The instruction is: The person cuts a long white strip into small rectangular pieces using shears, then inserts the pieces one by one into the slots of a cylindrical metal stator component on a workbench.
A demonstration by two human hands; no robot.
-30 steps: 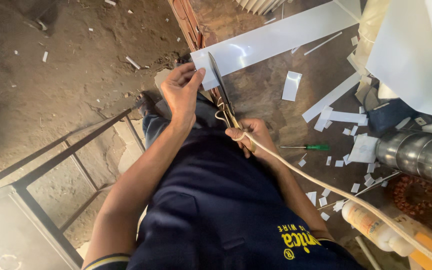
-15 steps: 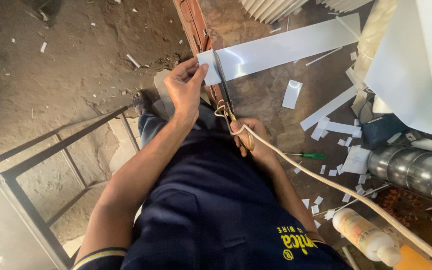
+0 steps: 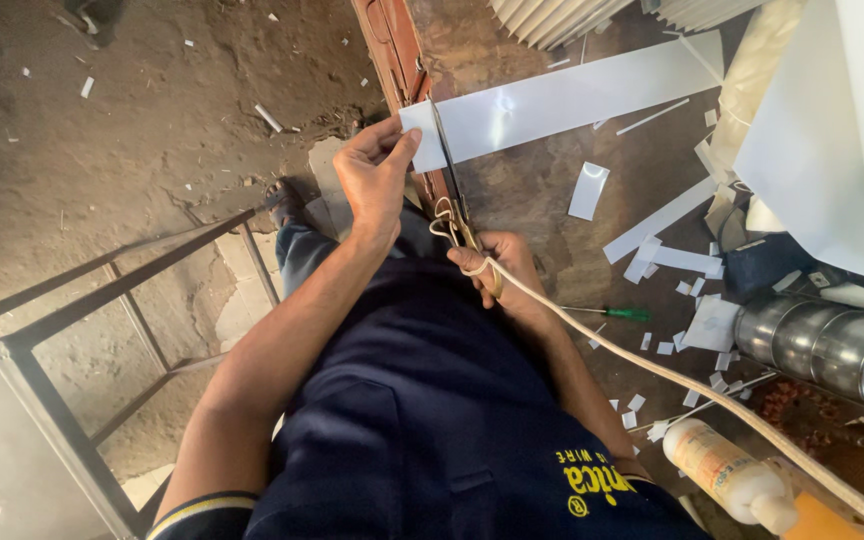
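A cream cylindrical tube (image 3: 727, 472) with an orange-printed label and white nozzle lies on the floor, just beside the steel canister (image 3: 832, 345), below it

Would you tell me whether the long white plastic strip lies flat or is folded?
Flat: the long white plastic strip stretches straight across the brown worktop, left hand pinching its near end.

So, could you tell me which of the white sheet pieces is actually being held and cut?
The long white strip at the top: the left hand pinches its end while scissors in the right hand cross it. The other offcuts lie loose.
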